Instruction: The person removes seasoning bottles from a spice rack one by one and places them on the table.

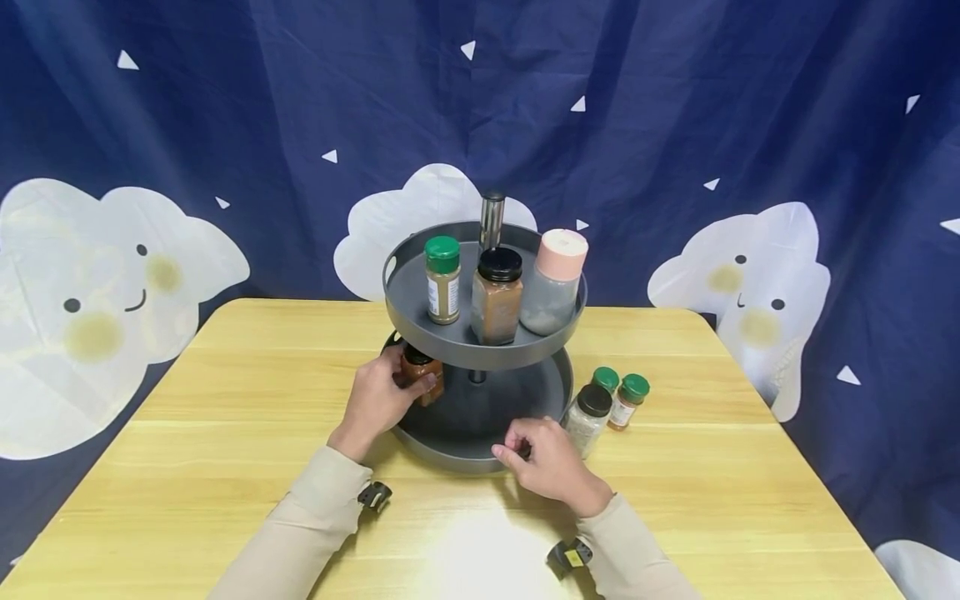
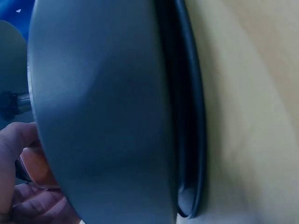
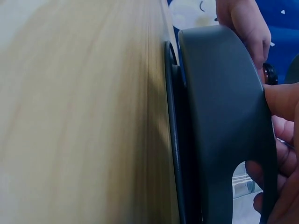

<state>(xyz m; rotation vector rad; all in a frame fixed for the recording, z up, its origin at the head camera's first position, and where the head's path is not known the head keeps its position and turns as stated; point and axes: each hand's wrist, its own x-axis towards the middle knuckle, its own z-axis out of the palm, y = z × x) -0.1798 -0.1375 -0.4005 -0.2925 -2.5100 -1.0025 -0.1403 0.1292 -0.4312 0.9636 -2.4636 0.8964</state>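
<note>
My left hand (image 1: 373, 407) holds a square spice jar (image 1: 429, 385) with a black lid and reddish-brown contents, at the left side of the lower tray (image 1: 480, 425) of a dark grey two-tier stand. Thumb and fingers lie on either side of the jar, which the tray wall partly hides in the left wrist view. At the front right of that tray, my right hand (image 1: 553, 467) grips the rim; in the right wrist view its thumb is on the top edge of the wall (image 3: 224, 102) and its fingers are behind it, near a handle cutout.
The upper tray (image 1: 480, 357) bears a green-capped spice bottle (image 1: 443, 283), a black-lidded jar of brown powder (image 1: 497, 308) and a pink-lidded container (image 1: 553, 287). Right of the stand are a black-lidded jar (image 1: 585, 423) and two green-capped bottles (image 1: 625, 404) on the wooden table (image 1: 712, 500).
</note>
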